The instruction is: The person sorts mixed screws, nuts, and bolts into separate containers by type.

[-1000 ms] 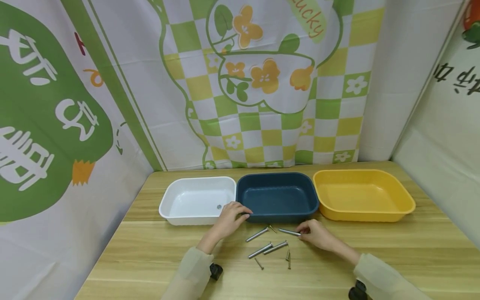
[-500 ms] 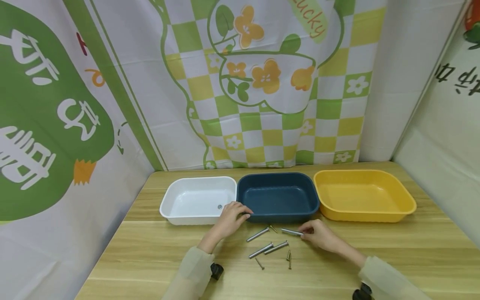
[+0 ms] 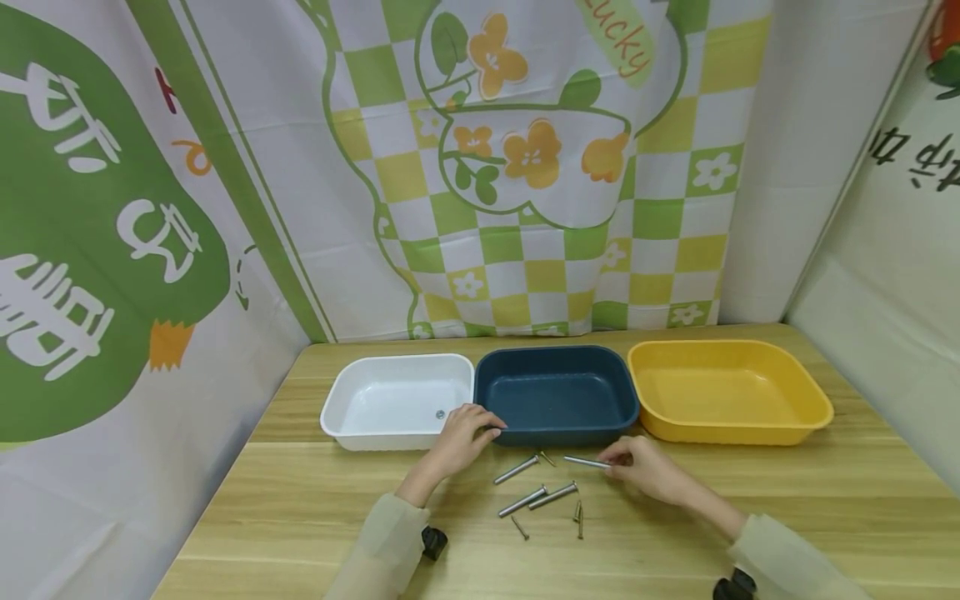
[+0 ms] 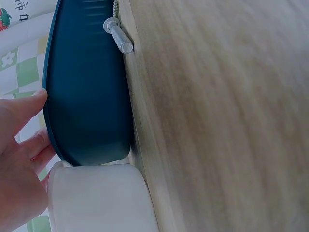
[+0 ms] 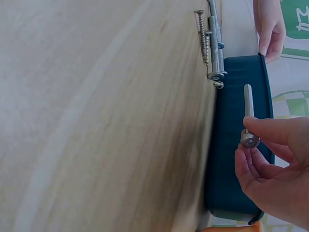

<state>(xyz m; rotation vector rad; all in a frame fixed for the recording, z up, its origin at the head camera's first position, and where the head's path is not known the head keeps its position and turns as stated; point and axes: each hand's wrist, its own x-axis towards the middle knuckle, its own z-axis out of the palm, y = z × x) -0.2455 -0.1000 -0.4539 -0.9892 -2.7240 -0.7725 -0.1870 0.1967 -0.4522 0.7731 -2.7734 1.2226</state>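
Observation:
My right hand [image 3: 645, 468] pinches a silver bolt [image 3: 585, 461] near its head, in front of the dark blue bin [image 3: 555, 437]. In the right wrist view the bolt [image 5: 248, 104] stands out past the thumb, its round head between thumb and fingers. My left hand [image 3: 461, 437] grips the blue bin's rim at its front left corner, thumb and fingers on either side of the rim in the left wrist view. Between the hands lie several loose fasteners: thick silver bolts [image 3: 517, 469] and thinner screws [image 3: 520, 527], some of them brass-coloured.
A white bin [image 3: 375, 442] stands left of the blue one, with a small metal nut-like piece [image 3: 440, 414] inside. On the right is a yellow bin [image 3: 735, 433]. All three line up along the back of the wooden table [image 3: 300, 533], before a printed curtain [image 3: 525, 275].
My right hand has moved slightly right with the bolt, which now points left and looks more level. The left hand stays at the blue bin's rim.

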